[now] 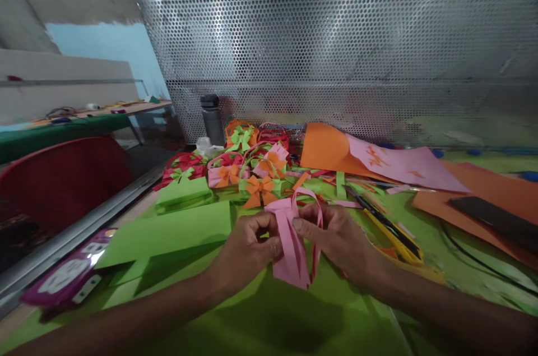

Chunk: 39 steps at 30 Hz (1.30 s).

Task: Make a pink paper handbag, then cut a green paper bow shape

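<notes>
A folded pink paper piece [290, 244] was held upright, slightly tilted, between both hands, above the bright green table surface [294, 322]. It was apparently raised there so that its front face and edges could be seen and worked from both sides. A narrow pink paper strip [309, 192] was arched at its right side; the right fingers appeared to be passed through this loop (the hidden ends could not be checked). Small paper bags with an orange paper bow [259, 190] and similar trims were grouped at the back, presumably to keep the near area free for handling. A long yellow-and-black tool [390, 230] was laid just beyond the right forearm, probably for easy reach. A folded light-green paper sheet [168, 235] was placed to the left.

The left hand [247, 241] was closed in a pinch on the left edge of the piece, its fingers curled and its thumb pointed inward. The right hand [342, 235] was gripping the upper right edge, its thumb pressed flat on the front face. Both forearms were angled inward from the lower corners
</notes>
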Each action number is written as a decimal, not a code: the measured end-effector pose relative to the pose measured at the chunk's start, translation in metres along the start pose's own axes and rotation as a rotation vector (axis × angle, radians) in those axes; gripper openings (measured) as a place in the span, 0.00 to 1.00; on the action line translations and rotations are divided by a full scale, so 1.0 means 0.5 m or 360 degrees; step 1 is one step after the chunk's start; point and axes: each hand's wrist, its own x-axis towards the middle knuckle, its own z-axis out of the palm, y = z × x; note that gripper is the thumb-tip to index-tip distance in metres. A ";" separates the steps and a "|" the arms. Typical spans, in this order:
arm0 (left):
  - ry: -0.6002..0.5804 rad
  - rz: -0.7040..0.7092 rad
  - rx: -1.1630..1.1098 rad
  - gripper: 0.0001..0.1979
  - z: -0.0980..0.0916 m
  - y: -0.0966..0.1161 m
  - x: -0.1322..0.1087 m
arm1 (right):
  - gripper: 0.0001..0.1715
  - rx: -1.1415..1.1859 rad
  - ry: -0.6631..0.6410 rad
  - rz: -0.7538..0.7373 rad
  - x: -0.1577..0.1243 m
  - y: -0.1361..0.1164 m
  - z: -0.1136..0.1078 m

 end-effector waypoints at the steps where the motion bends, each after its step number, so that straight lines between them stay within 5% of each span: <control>1: -0.0008 0.0006 0.0001 0.04 0.001 0.001 0.000 | 0.07 -0.0008 0.0007 0.0000 -0.001 -0.002 0.000; 10: -0.0050 0.0000 -0.0021 0.08 0.000 0.003 0.004 | 0.05 -0.0021 -0.0042 -0.0025 0.002 -0.010 -0.002; 23: 0.0330 -0.0115 -0.0671 0.11 -0.056 0.006 0.046 | 0.08 0.0197 -0.0153 0.0124 0.011 0.006 -0.003; 28: 0.0299 -0.0093 -0.0669 0.10 -0.056 0.004 0.041 | 0.09 0.0278 -0.0278 0.0255 0.005 -0.003 -0.003; 39: 0.0230 -0.0029 -0.0521 0.06 -0.047 0.006 0.031 | 0.06 0.0020 -0.0176 0.0202 0.006 0.009 0.002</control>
